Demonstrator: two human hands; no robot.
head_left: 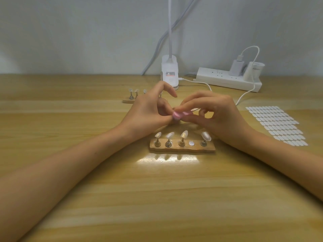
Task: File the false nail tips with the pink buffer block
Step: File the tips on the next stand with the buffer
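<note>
Pink buffer block (pixel 180 114) is the working tool; we reach it last, proceeding by size. The table (pixel 157 198) carries everything. At its rear right lies the power strip (pixel 227 81). Nearer on the right, the sheet of adhesive tabs (pixel 277 124) lies flat, well apart from the hands.

The near holder (pixel 181 148) stands just in front of the hands and presents four false nail tips (pixel 169 135) upright on stands. One seat (pixel 191 142) is vacant; we judge its tip to be the one under work.

The right hand (pixel 218 116) pinches the block between thumb and forefinger, other fingers loosely curled, which leaves the abrasive face free. The left hand (pixel 148 110) closes thumb and lower fingers at the block's left end, forefinger arched clear. We cannot tell what it pinches, since the block hides it. The block hangs above the table, just behind the holder.
</note>
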